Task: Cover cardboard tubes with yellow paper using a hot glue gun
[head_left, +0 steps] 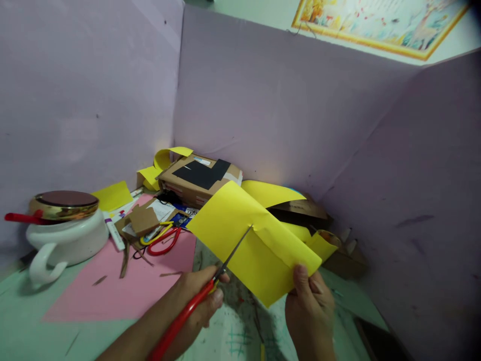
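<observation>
My left hand (197,301) grips red-handled scissors (210,291). Their blades reach up and right into a yellow paper sheet (248,240), with the tip at a cut near the sheet's middle. My right hand (310,306) pinches the lower right edge of that sheet, thumb on top, and holds it up above the table. The sheet folds slightly along the cut line.
A pink sheet (124,286) lies on the green table. A white pot with a gold lid (63,225) stands at the left. A cardboard box (199,180), other scissors (163,240), paper scraps and more yellow paper (270,193) crowd the back. Purple partition walls enclose the space.
</observation>
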Demonstrator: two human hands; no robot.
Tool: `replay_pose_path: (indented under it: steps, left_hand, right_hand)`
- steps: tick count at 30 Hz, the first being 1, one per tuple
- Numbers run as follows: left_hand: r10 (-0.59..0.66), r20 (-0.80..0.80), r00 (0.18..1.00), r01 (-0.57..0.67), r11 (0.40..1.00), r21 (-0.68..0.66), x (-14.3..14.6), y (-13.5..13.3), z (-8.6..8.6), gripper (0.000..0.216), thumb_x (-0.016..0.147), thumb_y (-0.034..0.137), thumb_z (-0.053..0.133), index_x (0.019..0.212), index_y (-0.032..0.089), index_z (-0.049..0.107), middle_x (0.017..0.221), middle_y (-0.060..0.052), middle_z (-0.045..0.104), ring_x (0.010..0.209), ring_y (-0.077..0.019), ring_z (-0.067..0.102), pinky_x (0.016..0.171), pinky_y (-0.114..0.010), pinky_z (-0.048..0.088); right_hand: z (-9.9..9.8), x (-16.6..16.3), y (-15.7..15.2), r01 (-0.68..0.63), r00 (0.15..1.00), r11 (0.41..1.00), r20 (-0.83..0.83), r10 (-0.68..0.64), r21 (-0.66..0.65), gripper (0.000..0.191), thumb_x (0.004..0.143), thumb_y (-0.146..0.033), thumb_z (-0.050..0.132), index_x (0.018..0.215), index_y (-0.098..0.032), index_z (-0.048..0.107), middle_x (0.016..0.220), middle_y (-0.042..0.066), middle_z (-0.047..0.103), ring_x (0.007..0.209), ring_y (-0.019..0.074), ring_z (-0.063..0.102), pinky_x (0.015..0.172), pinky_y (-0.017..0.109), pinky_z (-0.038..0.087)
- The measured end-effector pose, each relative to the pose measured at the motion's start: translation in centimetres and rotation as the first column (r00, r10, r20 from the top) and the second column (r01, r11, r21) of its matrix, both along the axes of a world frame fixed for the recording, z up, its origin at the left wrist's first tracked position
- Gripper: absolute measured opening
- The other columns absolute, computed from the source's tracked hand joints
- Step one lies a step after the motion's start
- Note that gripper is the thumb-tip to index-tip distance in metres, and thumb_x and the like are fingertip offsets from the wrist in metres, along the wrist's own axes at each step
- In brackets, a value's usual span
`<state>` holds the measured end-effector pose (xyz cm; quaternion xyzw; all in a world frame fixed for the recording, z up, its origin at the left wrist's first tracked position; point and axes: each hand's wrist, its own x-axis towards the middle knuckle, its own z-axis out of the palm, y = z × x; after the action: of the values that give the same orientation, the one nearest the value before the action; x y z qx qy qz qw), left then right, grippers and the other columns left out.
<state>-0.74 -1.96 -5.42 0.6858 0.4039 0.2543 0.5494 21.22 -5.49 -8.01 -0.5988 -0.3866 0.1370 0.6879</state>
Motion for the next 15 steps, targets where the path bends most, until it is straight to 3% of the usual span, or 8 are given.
replay_pose_path:
  steps: [3,7,15]
  left_hand:
    - [-0.025,0.022,0.999,0.026,0.999,-0.028,-0.3,-0.1,0.6,0.027,0.083,0.035,0.044,0.103,0.02,0.055,0.07,0.002,0.061,0.048,-0.0087,0.051,0.045,-0.018,0.041]
    - [-0.041,-0.017,0.999,0.041,0.999,-0.001,-0.7,0.0,1.1,0.027,0.084,0.036,0.044,0.102,0.02,0.056,0.063,0.003,0.059,0.049,-0.01,0.051,0.047,-0.019,0.043]
    - [0.015,-0.158,0.987,0.02,0.976,0.217,-0.7,-0.1,1.3,0.026,0.084,0.035,0.042,0.1,0.021,0.058,0.056,0.005,0.054,0.047,-0.0111,0.047,0.045,-0.02,0.036]
  right_hand:
    - [0.0,0.0,-0.1,0.012,0.999,1.0,0.033,-0.012,-0.01,0.042,0.084,-0.05,0.053,0.08,-0.012,0.069,0.066,0.009,0.069,0.061,0.0212,0.06,0.05,0.027,0.041]
    - [0.2,-0.3,-0.2,0.016,1.0,1.0,0.024,-0.016,0.008,0.038,0.083,-0.048,0.053,0.082,-0.013,0.068,0.066,0.006,0.068,0.061,0.0203,0.06,0.052,0.028,0.042]
    - [0.3,-0.3,-1.0,0.137,0.969,0.99,0.206,-0.138,0.022,0.031,0.08,-0.045,0.059,0.076,-0.015,0.067,0.07,0.004,0.065,0.069,0.0191,0.055,0.062,0.028,0.042]
